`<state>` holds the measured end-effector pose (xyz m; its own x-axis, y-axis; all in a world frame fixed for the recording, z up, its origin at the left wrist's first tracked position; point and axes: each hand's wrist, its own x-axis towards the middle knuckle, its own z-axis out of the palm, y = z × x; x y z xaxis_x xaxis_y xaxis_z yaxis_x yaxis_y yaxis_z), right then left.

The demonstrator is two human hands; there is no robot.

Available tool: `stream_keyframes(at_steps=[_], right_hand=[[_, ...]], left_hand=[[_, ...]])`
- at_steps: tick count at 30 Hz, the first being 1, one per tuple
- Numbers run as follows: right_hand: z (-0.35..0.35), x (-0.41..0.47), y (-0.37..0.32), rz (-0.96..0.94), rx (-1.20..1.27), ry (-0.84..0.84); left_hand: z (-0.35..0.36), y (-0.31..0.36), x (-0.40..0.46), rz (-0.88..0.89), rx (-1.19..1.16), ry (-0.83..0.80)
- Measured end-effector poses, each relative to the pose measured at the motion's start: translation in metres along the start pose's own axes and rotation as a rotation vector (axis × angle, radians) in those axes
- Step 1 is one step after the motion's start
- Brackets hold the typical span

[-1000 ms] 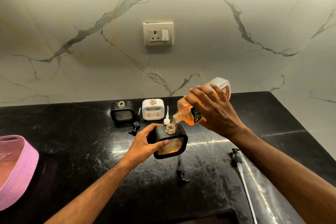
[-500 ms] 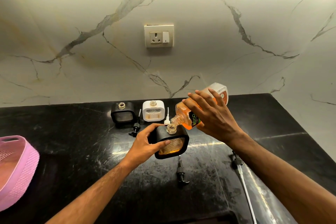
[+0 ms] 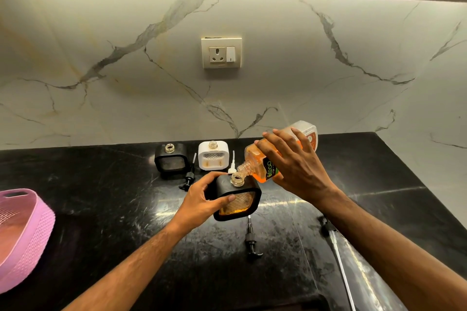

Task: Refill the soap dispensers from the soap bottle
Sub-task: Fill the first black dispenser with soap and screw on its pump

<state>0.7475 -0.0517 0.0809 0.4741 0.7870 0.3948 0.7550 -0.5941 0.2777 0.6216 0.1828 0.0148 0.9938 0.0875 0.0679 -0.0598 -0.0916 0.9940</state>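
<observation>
Black stone counter [image 3: 101, 209]. Right hand [image 3: 295, 166] wraps soap bottle [image 3: 262, 161] mid-body, tilted over front dispenser [image 3: 236, 195]; left hand [image 3: 202, 201] clamps its side. Bottle likely heavy, slick: hold body, not neck.

Your left hand [image 3: 202, 201] grips the near black dispenser [image 3: 236, 195] on the black counter [image 3: 101, 209], thumb across its amber-filled front. Your right hand [image 3: 294, 164] tips the orange soap bottle [image 3: 265, 161] on its side, its threaded neck just above the dispenser's open mouth. A second black dispenser [image 3: 171, 160] and a white one [image 3: 213, 155] stand open behind. A pump [image 3: 251, 240] lies just in front of the near dispenser. A pink basket [image 3: 20, 235] sits far left.
</observation>
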Motion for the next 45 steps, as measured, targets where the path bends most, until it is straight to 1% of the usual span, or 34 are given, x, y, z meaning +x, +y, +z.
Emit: stream_keyframes(at_steps=[3, 10, 14, 17, 23, 29, 33, 39, 45], right_hand=[[0.001, -0.002, -0.001, 0.006, 0.014, 0.024], [0.008, -0.006, -0.003, 0.052, 0.06, 0.015], [0.007, -0.007, -0.008, 0.13, 0.169, 0.057], [0.005, -0.009, -0.014, 0.238, 0.329, 0.11], [0.019, -0.025, -0.02, 0.547, 0.659, 0.153], [0.031, -0.06, -0.026, 0.791, 0.878, 0.187], [0.042, -0.088, -0.033, 0.982, 0.962, 0.198], [0.064, -0.123, -0.045, 1.173, 0.998, 0.185], [0.075, -0.136, -0.055, 1.261, 0.998, 0.196]], left_hand=[[0.0, -0.001, -0.001, 0.004, 0.016, 0.006], [0.0, -0.003, -0.001, 0.005, 0.042, 0.016], [0.0, -0.005, -0.002, 0.006, 0.036, 0.029], [0.001, -0.007, -0.003, 0.009, 0.023, 0.039], [-0.002, -0.023, -0.01, -0.023, 0.005, 0.042], [-0.006, -0.05, -0.021, -0.071, 0.061, 0.024], [-0.01, -0.071, -0.028, -0.114, 0.111, 0.001], [-0.016, -0.086, -0.033, -0.148, 0.129, -0.031], [-0.022, -0.092, -0.033, -0.17, 0.167, -0.049]])
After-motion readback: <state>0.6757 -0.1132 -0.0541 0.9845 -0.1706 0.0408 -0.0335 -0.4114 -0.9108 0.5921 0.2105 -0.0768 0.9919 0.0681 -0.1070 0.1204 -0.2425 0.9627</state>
